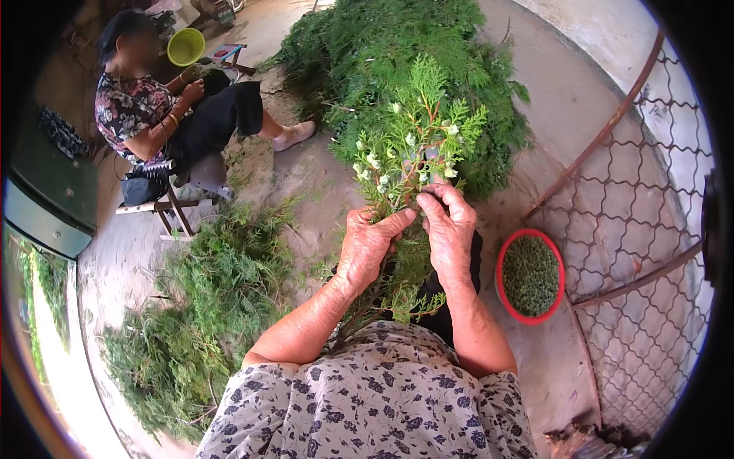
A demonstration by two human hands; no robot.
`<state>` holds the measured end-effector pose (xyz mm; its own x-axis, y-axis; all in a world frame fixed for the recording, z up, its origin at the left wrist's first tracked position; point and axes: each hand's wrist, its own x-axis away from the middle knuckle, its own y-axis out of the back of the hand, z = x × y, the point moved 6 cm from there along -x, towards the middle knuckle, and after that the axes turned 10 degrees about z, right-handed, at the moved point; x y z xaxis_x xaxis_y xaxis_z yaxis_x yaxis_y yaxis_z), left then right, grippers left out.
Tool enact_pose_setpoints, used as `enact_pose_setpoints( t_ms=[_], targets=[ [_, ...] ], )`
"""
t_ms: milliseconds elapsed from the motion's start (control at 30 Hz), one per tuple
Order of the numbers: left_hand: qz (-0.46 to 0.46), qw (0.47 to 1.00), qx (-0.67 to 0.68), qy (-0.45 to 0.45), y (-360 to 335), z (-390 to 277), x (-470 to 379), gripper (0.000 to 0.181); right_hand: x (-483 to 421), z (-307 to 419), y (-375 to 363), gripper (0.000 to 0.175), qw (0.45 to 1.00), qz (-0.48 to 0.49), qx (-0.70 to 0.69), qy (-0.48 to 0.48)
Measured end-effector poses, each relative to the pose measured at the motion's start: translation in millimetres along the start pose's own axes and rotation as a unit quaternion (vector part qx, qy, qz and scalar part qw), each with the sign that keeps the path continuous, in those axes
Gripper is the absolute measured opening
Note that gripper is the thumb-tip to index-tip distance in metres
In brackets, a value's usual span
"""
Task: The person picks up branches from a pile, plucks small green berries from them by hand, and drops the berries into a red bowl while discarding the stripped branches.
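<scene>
Before me stands a leafy arborvitae branch [410, 155] with pale green cones [373, 160] among its flat sprays. My left hand [370, 244] grips its stem between thumb and curled fingers. Beside it, my right hand [450, 229] has thumb and forefinger pinched at the lower twigs; whether a cone lies between them is hidden. Down toward my lap, the branch's lower part passes behind my left forearm. To the right of my right hand, a red-rimmed basin [502, 287] on the floor holds many small green cones [530, 275].
A large heap of cut conifer branches [378, 63] lies ahead; another pile [195, 338] spreads at left. Another person [143, 109] sits at upper left, hands at work. Nearby are a yellow-green bucket [186, 47] and a wooden stool [166, 203]. Wire mesh [625, 189] borders the right.
</scene>
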<state>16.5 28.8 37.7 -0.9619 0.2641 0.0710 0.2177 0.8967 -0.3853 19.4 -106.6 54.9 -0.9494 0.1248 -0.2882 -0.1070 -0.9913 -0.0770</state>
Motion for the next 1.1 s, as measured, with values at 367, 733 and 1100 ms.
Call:
enact_pose_setpoints(
  t_ms=[367,733,1100],
  targets=[
    [-0.035,0.999,0.012,0.028,11,11,-4,0.015,-9,-37,19,0.013,0.898,0.002,-0.421,-0.128],
    [-0.078,0.995,0.006,0.059,22,28,-24,0.015,4,-64,27,0.017,0.902,0.021,-0.389,-0.186],
    [-0.036,0.992,-0.051,0.112,-3,53,-42,0.015,6,-83,46,0.008,0.929,-0.045,-0.314,-0.191]
  ],
)
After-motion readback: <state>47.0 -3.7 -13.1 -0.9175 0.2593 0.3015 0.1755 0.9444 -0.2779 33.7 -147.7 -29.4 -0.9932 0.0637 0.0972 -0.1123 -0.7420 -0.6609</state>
